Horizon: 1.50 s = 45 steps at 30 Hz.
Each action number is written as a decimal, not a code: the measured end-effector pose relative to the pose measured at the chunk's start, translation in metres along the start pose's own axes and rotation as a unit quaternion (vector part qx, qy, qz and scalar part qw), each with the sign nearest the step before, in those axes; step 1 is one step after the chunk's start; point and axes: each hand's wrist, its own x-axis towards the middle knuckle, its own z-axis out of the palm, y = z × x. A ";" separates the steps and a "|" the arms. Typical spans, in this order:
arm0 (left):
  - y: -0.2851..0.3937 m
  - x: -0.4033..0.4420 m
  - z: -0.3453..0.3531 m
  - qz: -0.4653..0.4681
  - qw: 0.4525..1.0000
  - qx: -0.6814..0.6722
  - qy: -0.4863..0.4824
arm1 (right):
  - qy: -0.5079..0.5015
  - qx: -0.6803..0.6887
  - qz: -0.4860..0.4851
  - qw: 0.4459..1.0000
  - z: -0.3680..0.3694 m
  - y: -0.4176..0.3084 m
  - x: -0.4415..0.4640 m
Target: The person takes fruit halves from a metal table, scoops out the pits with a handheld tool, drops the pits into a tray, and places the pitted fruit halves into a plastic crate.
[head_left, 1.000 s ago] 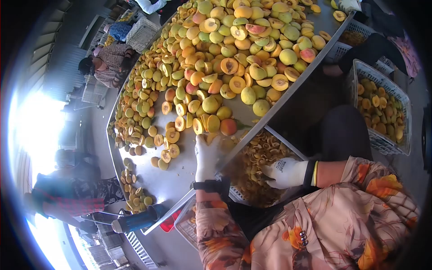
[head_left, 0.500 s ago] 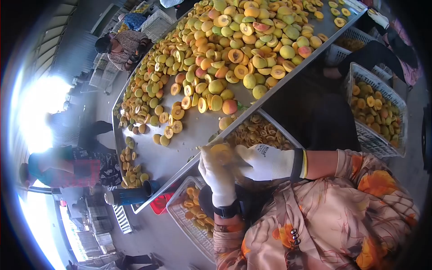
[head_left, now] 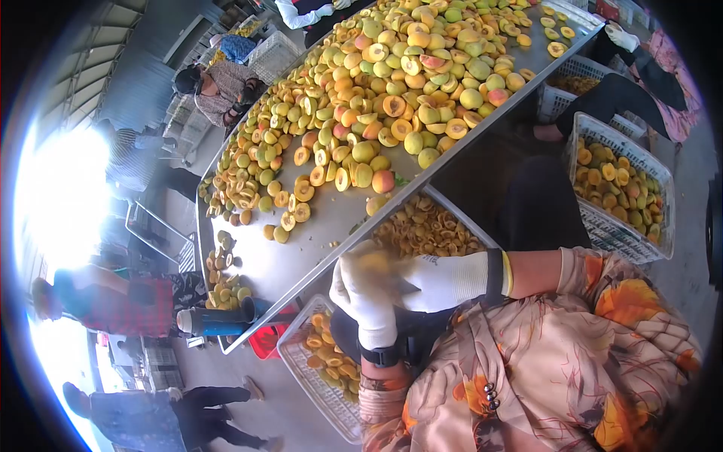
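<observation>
My left hand [head_left: 360,290], in a white glove with a dark band at the wrist, is closed around a yellow peach piece [head_left: 372,263], smeared by motion. Against it works my right hand [head_left: 433,282], also white-gloved; its fingers are curled and blurred, and what they grip is hidden. Both hands meet just off the near edge of a metal table [head_left: 301,260] heaped with whole and halved peaches [head_left: 354,143]. Right beyond my hands stands a bin of small brownish-yellow pieces [head_left: 429,226].
A white crate of peach halves [head_left: 327,354] sits by my left arm, another crate [head_left: 621,184] at the right. A blue cylindrical container [head_left: 215,322] and a red container [head_left: 265,340] are at the table's left corner. Several people stand around; one person [head_left: 151,414] is at lower left.
The view has shifted slightly. My hands stay together at the same spot, still blurred around the peach piece. A walking person now appears at lower left, and a white-sleeved person at the top.
</observation>
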 end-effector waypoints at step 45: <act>-0.060 0.116 -0.169 -0.029 0.854 0.519 0.013 | -0.256 -0.095 0.340 0.900 -0.045 0.065 -0.012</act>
